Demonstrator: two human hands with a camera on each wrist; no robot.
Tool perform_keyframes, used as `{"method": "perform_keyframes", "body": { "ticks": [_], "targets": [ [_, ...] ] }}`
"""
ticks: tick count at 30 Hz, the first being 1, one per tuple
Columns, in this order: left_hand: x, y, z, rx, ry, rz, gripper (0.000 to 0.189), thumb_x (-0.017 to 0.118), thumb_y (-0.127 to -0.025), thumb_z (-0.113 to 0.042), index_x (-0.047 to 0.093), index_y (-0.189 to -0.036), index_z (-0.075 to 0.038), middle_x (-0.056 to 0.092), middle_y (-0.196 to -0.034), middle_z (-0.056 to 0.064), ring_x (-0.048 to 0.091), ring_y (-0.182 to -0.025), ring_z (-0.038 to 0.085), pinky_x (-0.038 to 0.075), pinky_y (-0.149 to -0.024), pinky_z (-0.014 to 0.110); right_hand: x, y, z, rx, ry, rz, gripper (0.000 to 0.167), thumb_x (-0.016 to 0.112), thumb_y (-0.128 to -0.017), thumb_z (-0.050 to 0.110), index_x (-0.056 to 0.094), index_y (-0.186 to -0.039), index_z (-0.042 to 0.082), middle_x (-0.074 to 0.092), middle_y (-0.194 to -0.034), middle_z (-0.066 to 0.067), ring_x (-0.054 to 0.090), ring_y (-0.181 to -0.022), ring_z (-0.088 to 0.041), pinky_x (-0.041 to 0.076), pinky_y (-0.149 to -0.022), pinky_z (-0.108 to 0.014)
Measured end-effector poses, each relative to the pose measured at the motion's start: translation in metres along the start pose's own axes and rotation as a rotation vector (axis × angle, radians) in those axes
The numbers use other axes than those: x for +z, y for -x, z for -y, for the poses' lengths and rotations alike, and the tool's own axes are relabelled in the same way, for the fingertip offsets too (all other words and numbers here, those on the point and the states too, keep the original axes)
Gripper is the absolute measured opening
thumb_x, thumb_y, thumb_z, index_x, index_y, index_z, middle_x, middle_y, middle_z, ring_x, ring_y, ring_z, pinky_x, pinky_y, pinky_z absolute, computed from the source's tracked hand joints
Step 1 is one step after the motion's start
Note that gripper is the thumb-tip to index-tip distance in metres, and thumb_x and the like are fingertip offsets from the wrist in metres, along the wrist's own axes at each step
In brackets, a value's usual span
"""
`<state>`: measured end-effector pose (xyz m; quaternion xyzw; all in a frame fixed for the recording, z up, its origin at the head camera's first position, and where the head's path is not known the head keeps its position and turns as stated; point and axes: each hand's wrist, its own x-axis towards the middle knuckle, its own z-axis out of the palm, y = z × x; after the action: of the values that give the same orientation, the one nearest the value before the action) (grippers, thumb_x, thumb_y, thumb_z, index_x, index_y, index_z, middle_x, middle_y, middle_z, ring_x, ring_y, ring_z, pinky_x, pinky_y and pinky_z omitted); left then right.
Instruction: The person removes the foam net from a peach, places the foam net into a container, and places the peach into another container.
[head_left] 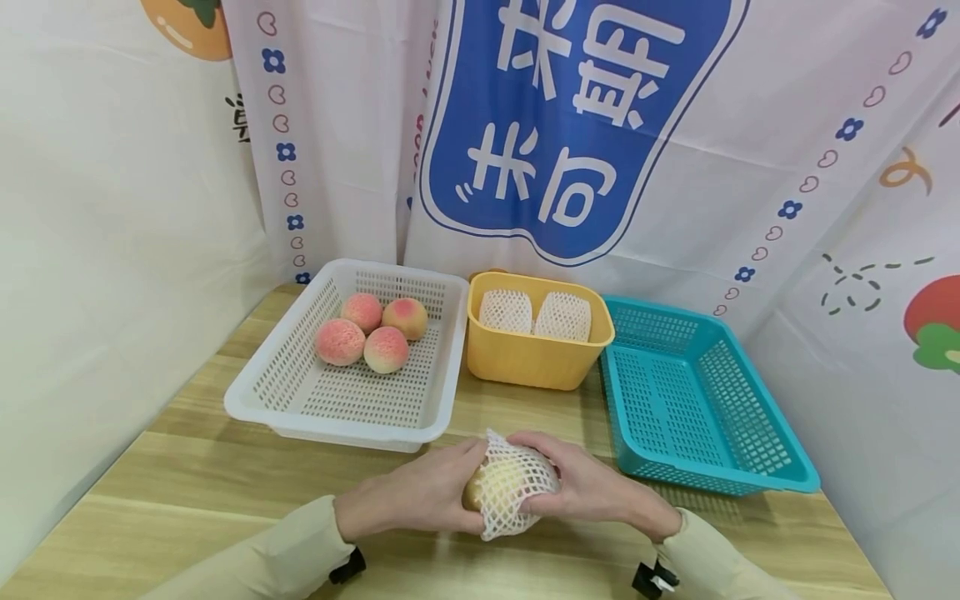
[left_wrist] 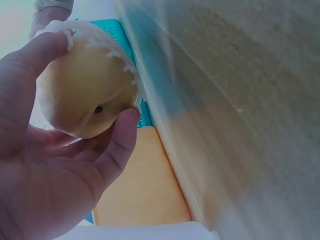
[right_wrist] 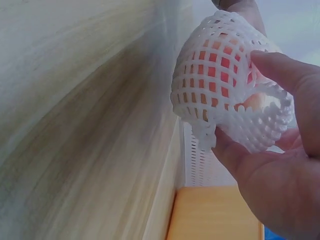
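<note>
Low over the table's front, both hands hold a peach [left_wrist: 82, 87] partly covered by a white foam fruit net [head_left: 517, 492]. My left hand [head_left: 423, 493] grips the peach from the left, its thumb and fingers round the bare end where the stem hollow shows in the left wrist view. From the other side, my right hand [head_left: 592, 487] pinches the net between thumb and fingers. In the right wrist view, pink peach skin shows through the stretched mesh, and the net's loose end bunches toward the right palm.
Several peaches [head_left: 386, 350] lie in a white basket [head_left: 337, 429] at the left. Behind the hands stands a yellow bin [head_left: 525, 362] with white foam nets [head_left: 564, 315] inside. A teal basket [head_left: 667, 400] sits to the right, beside the bin. Printed cloth hangs behind the wooden table.
</note>
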<state>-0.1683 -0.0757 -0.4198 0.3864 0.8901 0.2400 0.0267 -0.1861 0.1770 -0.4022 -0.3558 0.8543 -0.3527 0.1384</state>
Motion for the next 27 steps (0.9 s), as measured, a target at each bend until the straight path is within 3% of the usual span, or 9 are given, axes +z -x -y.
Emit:
{"method": "perform_keyframes", "body": {
  "ticks": [5, 11, 15, 21, 27],
  "targets": [
    [0.001, 0.001, 0.000, 0.010, 0.007, -0.032, 0.074, 0.076, -0.071, -0.038, 0.044, -0.129, -0.004, 0.053, -0.111, -0.002, 0.052, -0.087, 0.004, 0.049, -0.073, 0.015, -0.002, 0.000, 0.001, -0.006, -0.010, -0.016, 0.072, 0.079, -0.081, 0.034, 0.046, -0.143, 0.018, 0.055, -0.136, 0.006, 0.056, -0.117, -0.012, 0.048, -0.099, -0.030],
    [0.000, 0.002, -0.002, -0.012, 0.013, -0.011, 0.086, 0.072, -0.074, -0.042, 0.038, -0.141, -0.001, 0.051, -0.130, 0.007, 0.055, -0.096, 0.009, 0.050, -0.078, 0.018, -0.002, -0.001, -0.002, -0.018, -0.029, -0.057, 0.059, 0.078, -0.079, 0.017, 0.052, -0.131, 0.024, 0.060, -0.125, 0.007, 0.059, -0.108, -0.009, 0.051, -0.091, -0.026],
    [0.000, 0.002, -0.002, -0.022, 0.020, -0.019, 0.085, 0.072, -0.074, -0.043, 0.039, -0.142, -0.003, 0.050, -0.132, 0.010, 0.056, -0.094, 0.011, 0.050, -0.075, 0.017, -0.003, -0.002, -0.005, -0.029, -0.058, -0.043, 0.056, 0.077, -0.080, 0.013, 0.052, -0.128, 0.025, 0.061, -0.122, 0.009, 0.060, -0.107, -0.009, 0.052, -0.091, -0.026],
    [-0.002, 0.001, 0.000, -0.003, 0.039, -0.054, 0.081, 0.073, -0.073, -0.039, 0.039, -0.139, -0.007, 0.052, -0.123, 0.007, 0.053, -0.089, 0.008, 0.047, -0.071, 0.016, -0.008, 0.000, -0.005, -0.032, -0.037, 0.039, 0.057, 0.074, -0.083, 0.021, 0.049, -0.133, 0.028, 0.060, -0.123, 0.010, 0.060, -0.106, -0.011, 0.051, -0.091, -0.028],
    [-0.004, 0.001, 0.000, 0.021, 0.044, -0.075, 0.082, 0.075, -0.071, -0.035, 0.039, -0.138, -0.004, 0.054, -0.118, 0.002, 0.052, -0.091, 0.007, 0.048, -0.074, 0.017, -0.016, 0.005, 0.000, -0.064, 0.106, 0.144, 0.072, 0.070, -0.087, 0.041, 0.037, -0.149, 0.026, 0.058, -0.131, 0.005, 0.058, -0.105, -0.007, 0.050, -0.092, -0.028]
  ]
}}
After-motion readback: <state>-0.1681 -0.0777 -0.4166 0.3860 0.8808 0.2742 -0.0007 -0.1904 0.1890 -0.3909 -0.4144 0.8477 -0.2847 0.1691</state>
